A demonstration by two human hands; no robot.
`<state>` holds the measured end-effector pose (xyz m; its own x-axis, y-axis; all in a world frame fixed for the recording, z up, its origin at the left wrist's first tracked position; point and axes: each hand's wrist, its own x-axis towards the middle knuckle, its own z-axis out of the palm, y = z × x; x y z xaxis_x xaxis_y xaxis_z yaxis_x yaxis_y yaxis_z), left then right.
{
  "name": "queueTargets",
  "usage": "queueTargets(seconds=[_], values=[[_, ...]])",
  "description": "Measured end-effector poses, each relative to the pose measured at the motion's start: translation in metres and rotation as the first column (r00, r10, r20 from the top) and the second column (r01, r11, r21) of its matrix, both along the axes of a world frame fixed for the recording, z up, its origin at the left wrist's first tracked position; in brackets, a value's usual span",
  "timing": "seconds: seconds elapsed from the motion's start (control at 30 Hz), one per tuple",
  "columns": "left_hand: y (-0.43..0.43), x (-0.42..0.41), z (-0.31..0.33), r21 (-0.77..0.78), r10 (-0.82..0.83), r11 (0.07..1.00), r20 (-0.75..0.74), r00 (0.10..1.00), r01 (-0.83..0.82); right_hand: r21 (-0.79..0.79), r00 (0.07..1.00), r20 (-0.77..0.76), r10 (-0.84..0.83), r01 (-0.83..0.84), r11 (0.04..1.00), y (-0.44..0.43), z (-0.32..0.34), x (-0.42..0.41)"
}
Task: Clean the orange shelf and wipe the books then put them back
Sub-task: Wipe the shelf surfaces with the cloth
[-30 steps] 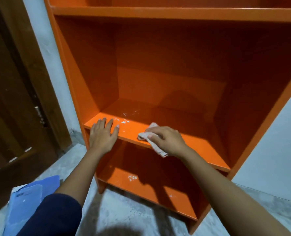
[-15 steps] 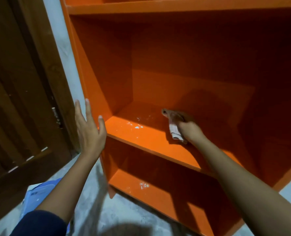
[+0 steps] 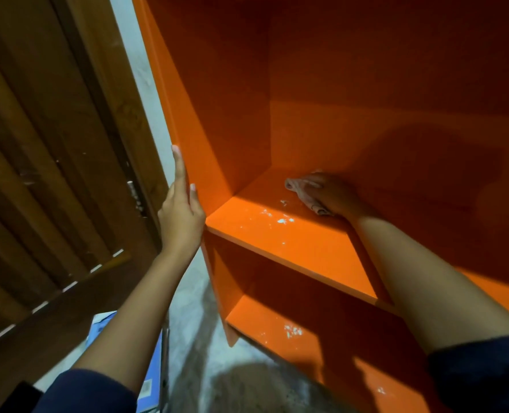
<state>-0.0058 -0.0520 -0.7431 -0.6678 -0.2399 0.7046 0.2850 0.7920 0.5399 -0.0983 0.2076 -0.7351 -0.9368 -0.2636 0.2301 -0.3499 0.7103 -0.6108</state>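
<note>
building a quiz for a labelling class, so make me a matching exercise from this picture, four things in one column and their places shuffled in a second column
Things
1. left hand
2. small pale cloth
3. white flecks
4. blue book with a barcode

Places
a. on the grey floor, lower left
b. against the front edge of the orange shelf unit's left side panel
c. under the right hand, deep on the middle board
d. scattered on the middle board, nearer its front than the cloth

Pairs: 1-b, 2-c, 3-d, 4-a
</note>
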Motion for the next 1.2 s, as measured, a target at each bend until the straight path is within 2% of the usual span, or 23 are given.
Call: queueTargets(seconds=[0.2,0.27,0.4,0.43,0.5,0.57,0.67,0.73,0.8,0.83,0.93,1.07,1.2], values=[[-0.001,0.008,0.007,-0.038,0.04,0.999,0.073,0.996,-0.037,0.023,0.992,0.072,0.102,-0.103,0.994,-0.041,0.002,0.037],[-0.002,0.009,0.008,-0.038,0.03,0.999,0.094,0.995,-0.026,-0.019,0.981,0.103,0.163,-0.162,0.987,-0.056,0.002,0.055],[-0.004,0.01,0.01,-0.045,0.028,0.999,0.113,0.993,-0.023,0.142,0.981,-0.037,0.191,-0.184,0.973,-0.08,0.0,0.086],[-0.004,0.011,0.011,-0.041,0.025,0.999,0.12,0.992,-0.021,0.137,0.974,-0.037,0.223,-0.216,0.967,-0.083,-0.001,0.092],[-0.005,0.011,0.011,-0.029,0.015,1.0,0.134,0.991,-0.011,-0.008,0.939,0.016,0.342,-0.342,0.94,-0.085,0.0,0.107],[-0.006,0.011,0.011,-0.003,-0.008,1.0,0.153,0.988,0.009,-0.248,0.905,0.064,0.42,-0.393,0.886,-0.079,0.006,0.118],[-0.008,0.009,0.009,0.046,-0.033,0.999,0.167,0.985,0.025,-0.511,0.928,0.066,0.366,-0.284,0.811,-0.057,0.017,0.108],[-0.009,0.007,0.007,0.043,-0.036,0.999,0.155,0.987,0.03,-0.572,0.976,0.053,0.211,-0.143,0.808,-0.042,0.021,0.086],[-0.011,0.006,0.005,0.032,-0.037,0.999,0.144,0.989,0.032,-0.543,0.998,0.049,-0.034,0.056,0.838,-0.027,0.017,0.057],[-0.012,0.005,0.004,0.028,-0.032,0.999,0.134,0.991,0.028,-0.505,0.996,0.029,-0.082,0.086,0.859,-0.021,0.013,0.043],[-0.011,0.001,0.0,0.031,-0.026,0.999,0.08,0.996,0.023,-0.42,1.0,-0.01,-0.003,-0.001,0.907,-0.011,-0.001,0.005],[-0.012,-0.003,-0.006,0.003,-0.029,1.0,-0.009,1.0,0.029,-0.327,1.0,-0.019,-0.021,0.013,0.945,-0.024,-0.004,-0.034],[-0.014,-0.006,-0.006,-0.002,-0.019,1.0,-0.025,0.999,0.019,-0.236,0.999,0.001,0.032,-0.031,0.971,-0.044,-0.005,-0.067]])
